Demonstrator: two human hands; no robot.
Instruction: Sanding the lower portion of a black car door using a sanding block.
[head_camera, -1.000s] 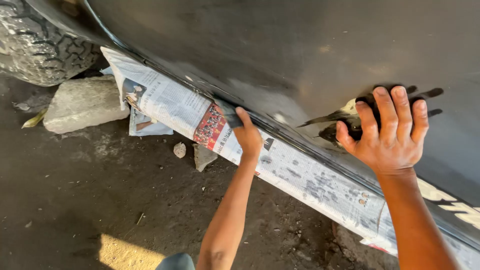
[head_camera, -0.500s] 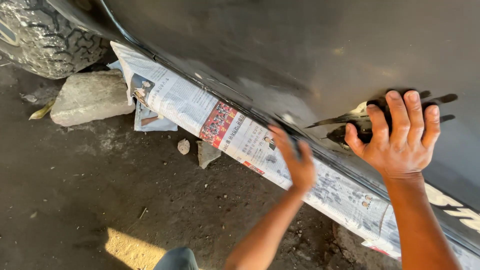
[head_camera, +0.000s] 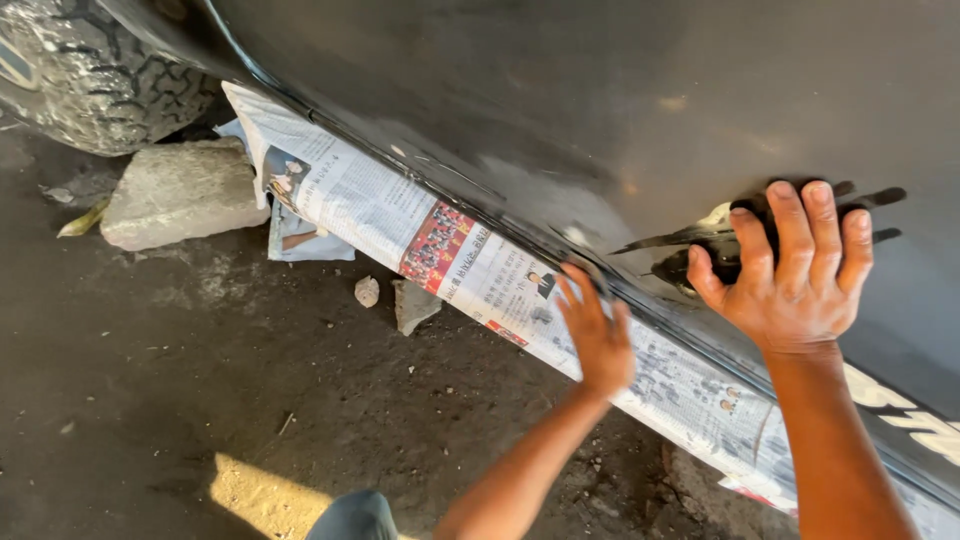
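Observation:
A strip of newspaper (head_camera: 400, 215) is laid along the lower edge of a dark car body panel (head_camera: 520, 90). My left hand (head_camera: 597, 332) presses flat on the newspaper at the panel's bottom edge, fingers together. My right hand (head_camera: 790, 270) rests flat on the panel higher up, fingers spread, casting a sharp shadow. Neither hand holds anything.
A knobbly tyre (head_camera: 90, 70) sits at the top left with a large grey stone (head_camera: 180, 190) wedged beside it. Small stones (head_camera: 400, 300) lie on the dark dirt ground under the paper. A sunlit patch (head_camera: 260, 490) is on the ground near my knee.
My left hand has slid to the right along the newspaper, from near the red picture towards my right hand. The right hand stays put on the panel.

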